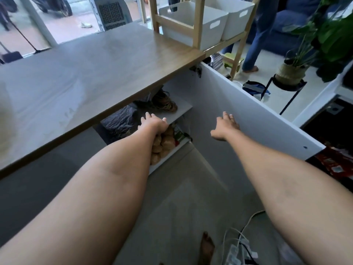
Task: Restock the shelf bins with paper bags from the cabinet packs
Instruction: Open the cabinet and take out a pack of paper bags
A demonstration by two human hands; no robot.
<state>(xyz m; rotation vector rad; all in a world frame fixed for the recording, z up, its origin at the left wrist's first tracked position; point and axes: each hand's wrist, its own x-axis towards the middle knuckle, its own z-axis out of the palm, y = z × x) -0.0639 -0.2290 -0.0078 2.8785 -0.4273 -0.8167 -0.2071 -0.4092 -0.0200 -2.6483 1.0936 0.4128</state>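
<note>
The cabinet under the wooden counter (pixel 99 62) stands with its white door (pixel 248 115) swung open. My left hand (pixel 152 123) reaches in over the edge of the upper cabinet shelf (pixel 181 109), fingers spread, holding nothing. My right hand (pixel 225 127) is stretched out in front of the door's inner face, fingers apart and empty. A dark plastic pack (pixel 120 119) and a bundle of brown bag handles (pixel 166 102) lie on the upper shelf. Brown packs (pixel 164 146) fill the lower shelf beneath my left wrist. Two white bins (pixel 193 22) sit on the wooden shelf unit (pixel 198 25).
A power strip with cables (pixel 238 247) lies on the floor beside my foot (pixel 206 245). A potted plant on a black stand (pixel 292 73) and a person's legs (pixel 254 44) are beyond the door. A dark open compartment (pixel 332 127) is at the right.
</note>
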